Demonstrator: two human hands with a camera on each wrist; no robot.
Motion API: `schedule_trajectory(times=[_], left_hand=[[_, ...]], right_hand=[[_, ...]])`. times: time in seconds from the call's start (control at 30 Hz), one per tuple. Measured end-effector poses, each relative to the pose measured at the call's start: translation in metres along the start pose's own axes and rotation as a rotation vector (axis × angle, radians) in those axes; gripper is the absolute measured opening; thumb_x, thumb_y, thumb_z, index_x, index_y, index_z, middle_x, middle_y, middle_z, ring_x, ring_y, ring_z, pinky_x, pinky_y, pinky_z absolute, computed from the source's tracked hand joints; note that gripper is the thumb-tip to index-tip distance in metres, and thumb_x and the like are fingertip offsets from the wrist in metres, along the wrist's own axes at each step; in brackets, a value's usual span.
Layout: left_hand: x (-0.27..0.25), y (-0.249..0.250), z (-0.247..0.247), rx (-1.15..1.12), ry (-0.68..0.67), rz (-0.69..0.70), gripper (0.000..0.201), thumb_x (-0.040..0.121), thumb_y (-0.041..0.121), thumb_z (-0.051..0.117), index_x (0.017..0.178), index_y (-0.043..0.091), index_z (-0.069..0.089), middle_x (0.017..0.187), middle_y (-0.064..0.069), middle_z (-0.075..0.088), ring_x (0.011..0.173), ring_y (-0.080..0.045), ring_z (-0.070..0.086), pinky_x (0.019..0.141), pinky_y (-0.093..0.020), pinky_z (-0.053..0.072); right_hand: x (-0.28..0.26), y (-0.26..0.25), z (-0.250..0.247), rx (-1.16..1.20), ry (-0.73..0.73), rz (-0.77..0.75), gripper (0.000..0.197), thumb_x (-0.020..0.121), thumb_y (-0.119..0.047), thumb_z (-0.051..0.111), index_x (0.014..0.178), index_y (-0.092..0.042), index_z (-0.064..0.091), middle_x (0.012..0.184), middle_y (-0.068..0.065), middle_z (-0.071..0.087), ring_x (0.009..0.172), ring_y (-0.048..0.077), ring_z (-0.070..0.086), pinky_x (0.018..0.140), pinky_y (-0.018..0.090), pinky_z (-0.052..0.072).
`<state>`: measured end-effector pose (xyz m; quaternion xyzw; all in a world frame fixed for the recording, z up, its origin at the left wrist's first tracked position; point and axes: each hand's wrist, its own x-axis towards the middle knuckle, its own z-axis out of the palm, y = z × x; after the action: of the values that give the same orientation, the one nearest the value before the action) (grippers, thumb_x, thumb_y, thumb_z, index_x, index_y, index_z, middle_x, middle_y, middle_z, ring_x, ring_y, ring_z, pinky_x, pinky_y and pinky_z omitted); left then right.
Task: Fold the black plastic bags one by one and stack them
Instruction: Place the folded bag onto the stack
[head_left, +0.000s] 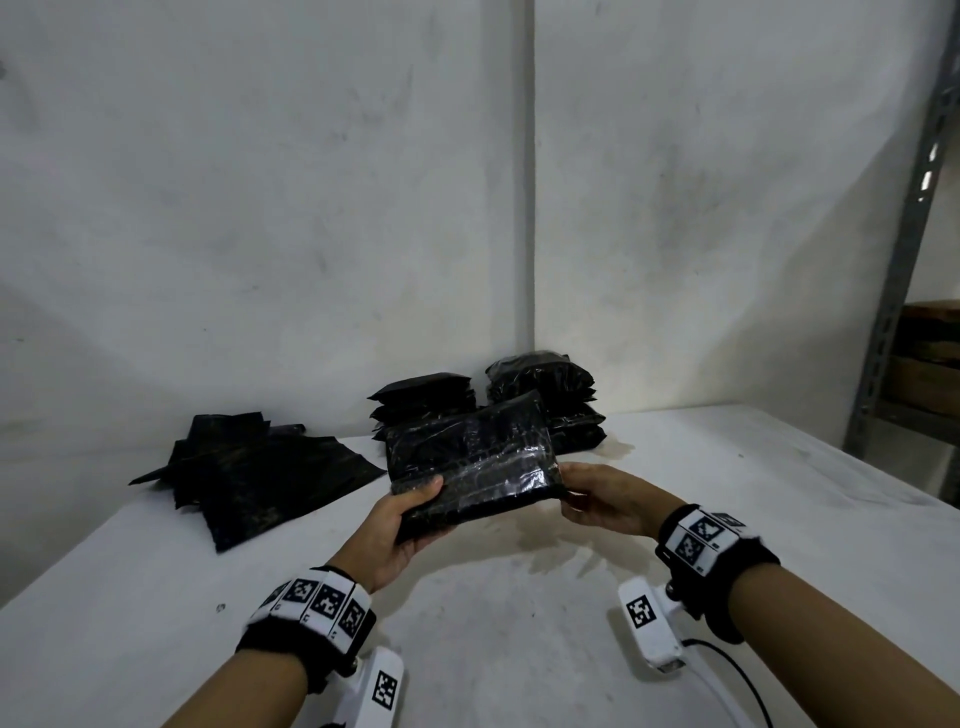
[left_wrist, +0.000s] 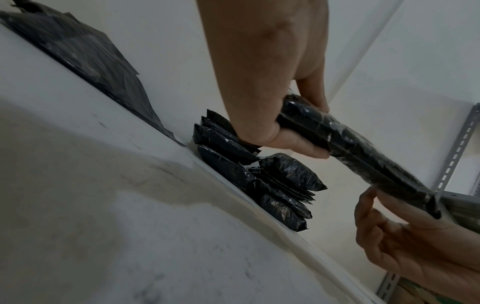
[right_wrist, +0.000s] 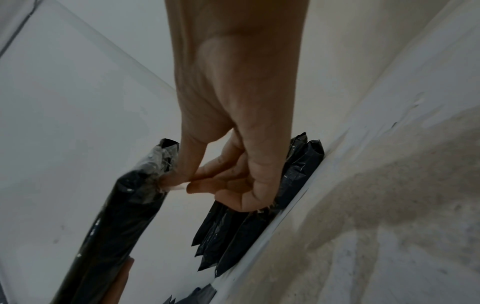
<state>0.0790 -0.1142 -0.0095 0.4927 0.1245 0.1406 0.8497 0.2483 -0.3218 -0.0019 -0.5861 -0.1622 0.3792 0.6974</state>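
A folded black plastic bag (head_left: 470, 465), a flat glossy packet, is held in the air over the white table (head_left: 519, 649). My left hand (head_left: 421, 512) grips its left end, thumb on top and fingers beneath (left_wrist: 311, 127). At the right end, my right hand (head_left: 571, 488) pinches the edge between thumb and forefinger (right_wrist: 179, 183). Behind it, against the wall, stand two stacks of folded bags (head_left: 426, 402) (head_left: 550, 400). A loose pile of unfolded black bags (head_left: 249, 473) lies flat at the back left.
The table meets a grey-white wall (head_left: 311, 208) just behind the stacks. A metal shelf rack (head_left: 904, 260) with boxes stands past the table's right edge. Wrist cameras and a cable (head_left: 727, 660) hang below my forearms.
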Motion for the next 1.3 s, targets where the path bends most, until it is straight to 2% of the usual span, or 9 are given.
schedule_trajectory(times=[0.13, 0.3, 0.43, 0.57, 0.8, 0.9, 1.07, 1.2, 1.3], left_hand=[[0.000, 0.002, -0.005, -0.008, 0.010, 0.005, 0.050, 0.074, 0.017, 0.068, 0.121, 0.001, 0.058, 0.113, -0.015, 0.068, 0.096, -0.024, 0.067, 0.074, -0.030, 0.060], [0.002, 0.006, -0.014, -0.021, 0.033, 0.016, 0.053, 0.074, 0.018, 0.069, 0.122, 0.000, 0.057, 0.114, -0.016, 0.068, 0.095, -0.023, 0.068, 0.074, -0.029, 0.060], [0.004, 0.010, -0.022, -0.002, 0.053, 0.031, 0.057, 0.075, 0.018, 0.069, 0.126, 0.000, 0.055, 0.116, -0.016, 0.067, 0.098, -0.024, 0.067, 0.073, -0.029, 0.059], [0.005, 0.010, -0.031, 0.030, 0.069, 0.053, 0.056, 0.076, 0.018, 0.070, 0.127, -0.001, 0.055, 0.117, -0.017, 0.067, 0.101, -0.026, 0.067, 0.073, -0.030, 0.059], [0.004, 0.012, -0.035, 0.072, 0.071, 0.072, 0.051, 0.076, 0.016, 0.069, 0.124, 0.001, 0.057, 0.115, -0.015, 0.068, 0.097, -0.025, 0.068, 0.072, -0.031, 0.059], [0.005, 0.016, -0.032, 0.087, 0.052, 0.055, 0.047, 0.079, 0.018, 0.068, 0.121, 0.000, 0.059, 0.117, -0.016, 0.067, 0.099, -0.025, 0.067, 0.077, -0.031, 0.059], [0.006, 0.028, -0.036, 0.056, 0.015, -0.040, 0.036, 0.092, 0.025, 0.057, 0.120, 0.003, 0.060, 0.113, -0.013, 0.067, 0.105, -0.025, 0.062, 0.092, -0.039, 0.052], [0.010, 0.031, -0.043, 0.215, 0.111, 0.048, 0.035, 0.092, 0.017, 0.060, 0.123, 0.003, 0.057, 0.112, -0.009, 0.066, 0.098, -0.020, 0.062, 0.079, -0.028, 0.053], [0.014, 0.031, -0.049, 0.284, 0.202, 0.098, 0.033, 0.088, 0.017, 0.066, 0.116, 0.000, 0.063, 0.114, -0.015, 0.068, 0.094, -0.021, 0.065, 0.074, -0.027, 0.055]], right_hand=[[-0.001, -0.001, 0.007, -0.009, -0.054, 0.001, 0.011, 0.092, -0.012, 0.059, 0.095, -0.007, 0.068, 0.082, 0.003, 0.061, 0.070, 0.010, 0.056, 0.071, 0.023, 0.055], [-0.002, -0.006, 0.017, 0.058, -0.140, 0.025, 0.021, 0.092, -0.024, 0.056, 0.104, -0.011, 0.066, 0.103, 0.006, 0.071, 0.098, 0.018, 0.069, 0.090, 0.035, 0.051], [-0.002, -0.008, 0.024, -0.090, -0.220, 0.016, 0.043, 0.093, -0.042, 0.057, 0.120, -0.008, 0.064, 0.126, 0.010, 0.065, 0.118, 0.021, 0.061, 0.100, 0.040, 0.049], [0.007, -0.004, 0.033, -0.256, -0.125, -0.070, 0.056, 0.081, -0.031, 0.073, 0.127, -0.002, 0.061, 0.127, 0.012, 0.063, 0.107, 0.015, 0.064, 0.088, 0.030, 0.054], [0.015, -0.001, 0.040, -0.223, -0.146, -0.082, 0.038, 0.083, -0.028, 0.073, 0.116, -0.009, 0.070, 0.114, 0.007, 0.070, 0.105, 0.019, 0.066, 0.090, 0.037, 0.055], [0.021, -0.001, 0.045, -0.151, -0.115, -0.098, 0.035, 0.083, -0.016, 0.070, 0.113, 0.001, 0.066, 0.112, 0.014, 0.070, 0.098, 0.020, 0.068, 0.083, 0.031, 0.058], [0.028, -0.004, 0.050, -0.105, -0.055, -0.091, 0.025, 0.089, -0.008, 0.065, 0.111, 0.004, 0.066, 0.106, 0.016, 0.071, 0.091, 0.021, 0.070, 0.073, 0.028, 0.059], [0.036, -0.001, 0.049, -0.081, -0.066, -0.054, 0.017, 0.091, -0.009, 0.063, 0.106, -0.006, 0.068, 0.106, 0.009, 0.070, 0.098, 0.022, 0.066, 0.089, 0.039, 0.056], [0.043, 0.001, 0.052, -0.119, -0.038, -0.055, 0.020, 0.092, -0.013, 0.063, 0.111, -0.007, 0.067, 0.106, 0.007, 0.069, 0.099, 0.020, 0.065, 0.087, 0.034, 0.056]])
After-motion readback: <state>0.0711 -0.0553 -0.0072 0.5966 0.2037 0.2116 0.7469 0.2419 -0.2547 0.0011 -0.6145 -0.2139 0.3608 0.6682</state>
